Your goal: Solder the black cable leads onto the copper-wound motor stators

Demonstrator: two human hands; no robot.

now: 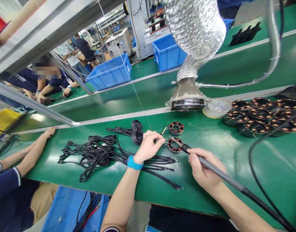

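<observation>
My left hand (pixel 149 145), with a blue wristband, is closed in a pinch on a black cable (pixel 157 140), whose thin wire end lies at the edge of a round motor stator (pixel 172 149). My right hand (pixel 205 167) grips a soldering iron (pixel 225 181), its tip over that same stator. Just behind sits another stator (pixel 176 128) with yellow and blue wires. A black plastic housing (pixel 137 132) with two round ends lies beside my left hand. Under my left wrist runs a bundle of black cables (pixel 99 151) with stripped ends pointing right.
A fume hood (pixel 188 95) on a foil duct hangs behind the stators. A round white tub (pixel 216 108) and several more stators (pixel 261 112) stand at right. Blue bins (pixel 110 74) line the back. A co-worker's arm (pixel 34 151) rests at left. The iron's cord (pixel 253 167) loops at right.
</observation>
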